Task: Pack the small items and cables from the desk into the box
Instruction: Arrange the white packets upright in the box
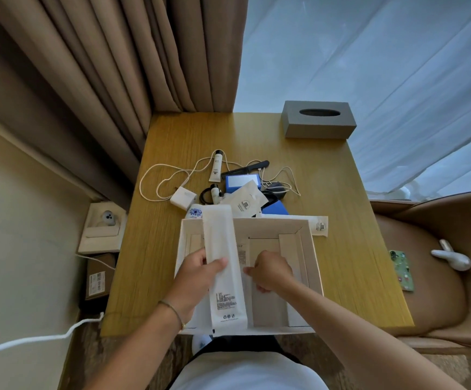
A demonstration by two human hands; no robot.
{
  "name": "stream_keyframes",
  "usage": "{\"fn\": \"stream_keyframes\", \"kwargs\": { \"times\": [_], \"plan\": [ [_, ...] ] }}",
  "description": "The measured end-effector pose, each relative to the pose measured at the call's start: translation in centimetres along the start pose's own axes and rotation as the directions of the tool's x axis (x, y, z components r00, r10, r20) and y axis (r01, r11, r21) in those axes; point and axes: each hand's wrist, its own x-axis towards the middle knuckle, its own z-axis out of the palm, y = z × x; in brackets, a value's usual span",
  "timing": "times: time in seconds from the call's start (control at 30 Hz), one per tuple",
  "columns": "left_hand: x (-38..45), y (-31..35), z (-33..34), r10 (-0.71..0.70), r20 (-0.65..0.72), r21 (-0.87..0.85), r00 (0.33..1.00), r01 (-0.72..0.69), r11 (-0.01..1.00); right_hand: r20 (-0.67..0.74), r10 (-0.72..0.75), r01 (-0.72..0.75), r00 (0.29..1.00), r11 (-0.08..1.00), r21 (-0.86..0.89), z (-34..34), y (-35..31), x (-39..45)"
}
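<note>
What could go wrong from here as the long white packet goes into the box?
1. The long white packet, held by the left hand, looks about as long as the box; it may jam or bend.
2. The right hand is inside the box, possibly in the packet's way.
3. The white cable loops around the tube and could drag it when lifted.

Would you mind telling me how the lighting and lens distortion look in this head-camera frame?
Head view: soft daylight through the sheer curtain, no hard shadows on the desk; the wide-angle lens bows the brown drapes and desk edges; print on the white packet in the left hand is too small to read.
</note>
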Motion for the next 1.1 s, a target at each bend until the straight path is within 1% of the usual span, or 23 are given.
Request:
{"fn": "stream_keyframes", "kwargs": {
  "times": [0.1,0.17,0.27,0.37,0.5,0.53,0.63,0.77,0.87,0.9,0.97,1.03,1.1],
  "plan": [
    [1.0,-0.9,1.7,-0.04,0.037,0.125,0.999,0.035,0.992,-0.154,-0.028,0.049,0.988,0.989,0.136,-4.0,0.3,-1.2],
    [1.9,-1.8,3.2,-0.052,0.05,0.209,0.997,0.04,0.977,-0.242,-0.055,0.102,0.969,0.977,0.187,-6.4,0.9,-2.4],
    [3.3,-3.3,5.4,-0.086,0.071,0.294,0.994,0.061,0.954,-0.294,-0.082,0.169,0.952,0.944,0.285,-8.6,1.3,-4.0],
    [5.3,-4.8,7.0,-0.104,0.034,0.372,0.994,0.084,0.924,-0.356,-0.079,0.226,0.931,0.891,0.394,-10.3,1.6,-4.6],
    [7.5,-6.5,7.8,-0.134,-0.016,0.503,0.991,0.124,0.855,-0.455,-0.033,0.271,0.89,0.841,0.468,-12.5,3.0,-3.7],
    [7.9,-6.8,7.9,-0.143,-0.026,0.547,0.989,0.133,0.826,-0.475,-0.017,0.276,0.88,0.832,0.481,-13.0,3.4,-3.2],
    [8.8,-7.7,8.3,-0.122,-0.037,0.711,0.992,0.112,0.694,-0.494,0.008,0.271,0.869,0.828,0.49,-13.9,4.9,-1.5],
    [8.9,-8.1,8.7,-0.02,-0.033,0.828,0.999,0.039,0.559,-0.489,0.012,0.234,0.872,0.868,0.438,-14.2,6.4,1.6],
    [9.0,-7.9,8.7,0.021,-0.018,0.933,1.0,0.01,0.36,-0.469,-0.073,0.215,0.88,0.942,0.257,-14.0,6.8,4.1],
    [9.1,-7.8,8.7,0.024,-0.013,0.955,1.0,0.006,0.298,-0.446,-0.109,0.212,0.889,0.959,0.189,-13.9,6.8,4.9],
    [9.2,-7.6,8.7,0.024,0.003,0.978,1.0,-0.008,0.208,-0.374,-0.171,0.21,0.911,0.975,0.067,-13.6,7.0,6.3],
    [9.3,-7.5,8.7,0.019,0.015,0.987,1.0,-0.018,0.162,-0.291,-0.224,0.222,0.93,0.974,-0.041,-13.3,7.4,7.3],
    [9.2,-7.3,8.5,0.004,0.018,0.989,1.0,-0.018,0.147,-0.227,-0.274,0.25,0.934,0.959,-0.132,-13.2,7.7,8.0]
  ]
}}
